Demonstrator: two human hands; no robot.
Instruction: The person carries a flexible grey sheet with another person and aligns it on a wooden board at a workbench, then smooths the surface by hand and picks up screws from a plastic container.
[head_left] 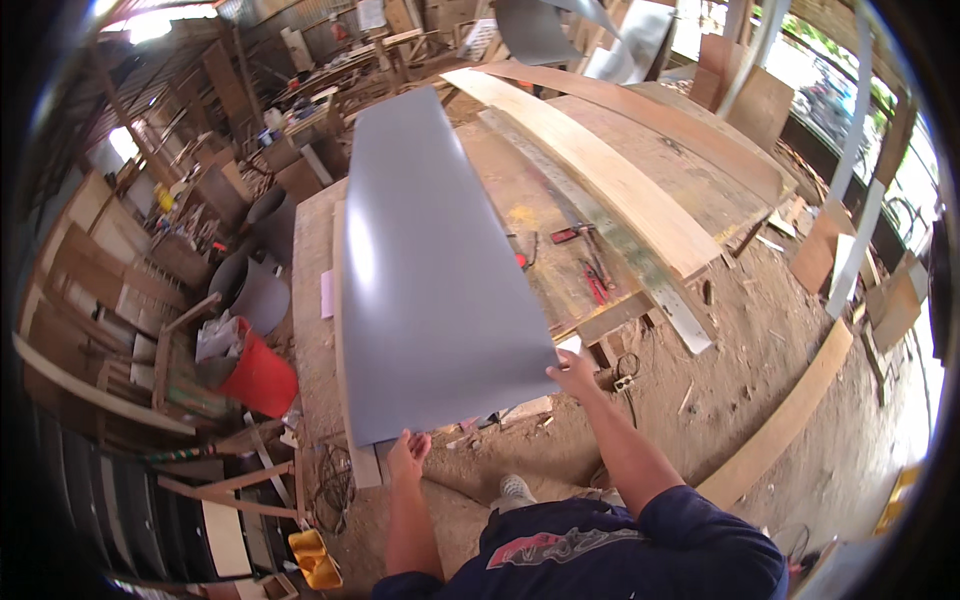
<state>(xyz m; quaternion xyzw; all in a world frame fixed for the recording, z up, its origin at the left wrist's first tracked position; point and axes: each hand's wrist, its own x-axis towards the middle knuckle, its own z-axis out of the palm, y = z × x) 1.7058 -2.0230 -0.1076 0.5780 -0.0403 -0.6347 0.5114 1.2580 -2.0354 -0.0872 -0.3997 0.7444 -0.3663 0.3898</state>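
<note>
A long, glossy grey sheet lies lengthwise over the worktable, its near end reaching the front side. My right hand grips the sheet's near right corner, thumb over the edge. At the near edge, further left, my left hand has its fingers curled against the sheet; part of that grip is hard to make out. A wooden board shows along the sheet's left side. Right of the sheet, red-handled pliers and another red-handled tool rest on the table.
Long wooden planks and a whitish straight strip lie on the worktable to the right. A red bucket stands at the left beside a rolled grey sheet. On the sandy floor lies a curved plank.
</note>
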